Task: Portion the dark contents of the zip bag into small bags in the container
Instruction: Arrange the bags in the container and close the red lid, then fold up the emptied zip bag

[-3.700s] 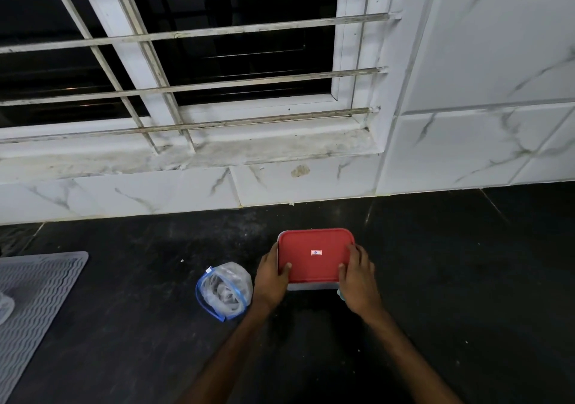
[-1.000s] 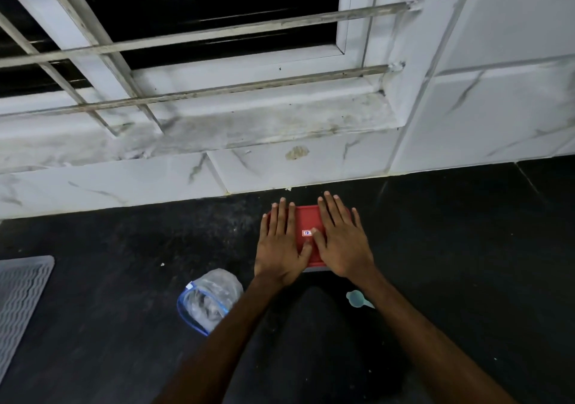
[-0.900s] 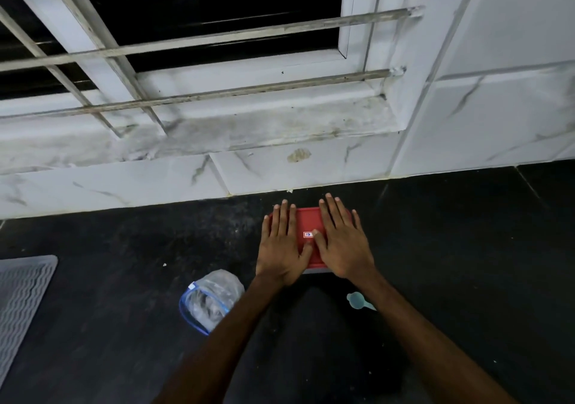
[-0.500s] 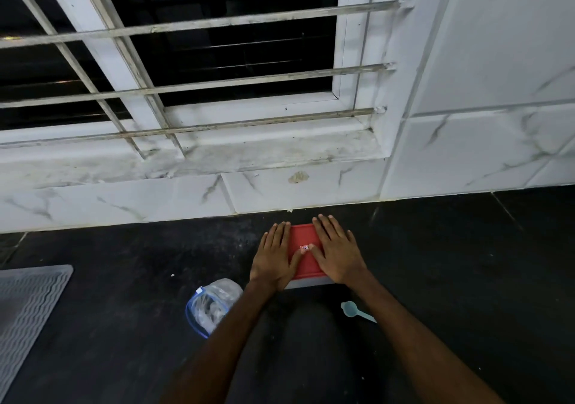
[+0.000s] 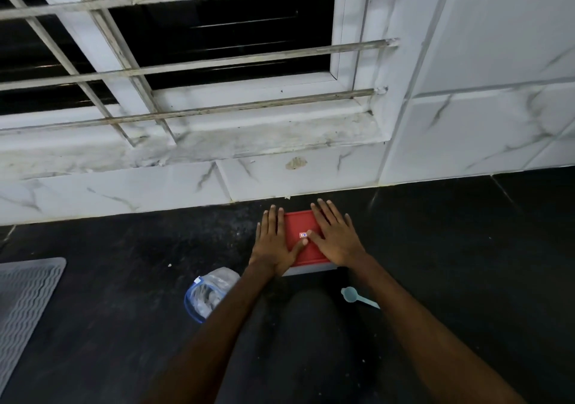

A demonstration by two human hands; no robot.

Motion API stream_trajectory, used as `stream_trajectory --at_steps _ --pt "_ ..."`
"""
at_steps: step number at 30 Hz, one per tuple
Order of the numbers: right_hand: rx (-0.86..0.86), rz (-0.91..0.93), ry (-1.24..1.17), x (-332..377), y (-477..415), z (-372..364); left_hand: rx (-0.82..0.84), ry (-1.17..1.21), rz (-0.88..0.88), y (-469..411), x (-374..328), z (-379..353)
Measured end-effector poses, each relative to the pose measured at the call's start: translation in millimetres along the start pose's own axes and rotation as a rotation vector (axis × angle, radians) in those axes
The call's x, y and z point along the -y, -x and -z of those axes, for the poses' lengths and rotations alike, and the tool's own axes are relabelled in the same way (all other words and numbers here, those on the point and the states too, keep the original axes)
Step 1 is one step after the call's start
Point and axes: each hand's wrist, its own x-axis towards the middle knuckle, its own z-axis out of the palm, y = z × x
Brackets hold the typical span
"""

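A container with a red lid sits on the black counter near the wall. My left hand lies flat on the lid's left side, fingers straight. My right hand lies flat on the right side, fingers spread; the thumbs meet near the small label. A clear zip bag with a blue rim lies to the left of my left forearm, crumpled, its contents unclear. A small light-blue scoop rests beside my right forearm. The container's inside is hidden by the lid.
A white marble-tiled wall and a barred window rise right behind the container. A grey ribbed mat lies at the far left of the black counter.
Earlier my hands gripped the lid's near edge; now both press flat on top. Over the last second the hands stay put while the view shifts slightly.
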Motion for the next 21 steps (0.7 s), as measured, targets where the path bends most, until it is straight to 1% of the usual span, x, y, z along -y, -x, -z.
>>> stream_trajectory --at_steps 1,2,3,4,5,6,7,9,11,13,15,17,21 --pt "0.025 -0.030 -0.211 2.2 4.9 7.9 0.034 0.019 0.008 2.2 -0.9 4.5" --pt "-0.007 -0.070 -0.446 1.2 13.2 14.0 0.067 0.056 0.019 3.4 -2.0 8.9" --pt "-0.103 -0.112 -0.632 -3.1 24.7 14.4 0.082 0.114 0.034 6.2 -0.9 11.0" --pt "-0.257 -0.163 -0.717 -9.1 39.5 14.8 0.068 0.180 0.045 9.3 0.0 16.2" --pt "-0.393 -0.217 -0.693 -17.6 58.3 11.0 0.035 0.245 0.058 15.1 3.9 20.7" --pt "-0.466 -0.250 -0.608 -27.4 75.9 4.3 -0.023 0.293 0.068 22.5 11.3 26.9" --pt "-0.450 -0.258 -0.505 -36.8 93.4 -4.9 -0.086 0.318 0.077 30.8 20.5 30.6" --pt "-0.242 -0.261 -0.343 -50.3 120.4 -26.9 -0.160 0.336 0.103 46.8 44.1 34.8" --pt "-0.076 -0.255 -0.221 -56.7 136.9 -42.9 -0.179 0.352 0.133 58.9 68.7 37.2" --pt "-0.011 -0.219 -0.117 -55.7 141.6 -48.7 -0.196 0.361 0.157 69.8 89.6 40.4" --pt "0.019 -0.249 -0.111 -52.6 138.4 -47.6 -0.199 0.370 0.178 80.2 105.0 41.2" --pt "-0.027 -0.296 -0.183 -47.7 131.2 -42.7 -0.185 0.381 0.193 89.8 118.2 40.7" --pt "-0.297 -0.337 -0.331 -43.2 121.2 -22.6 -0.179 0.404 0.212 104.3 138.4 40.4"
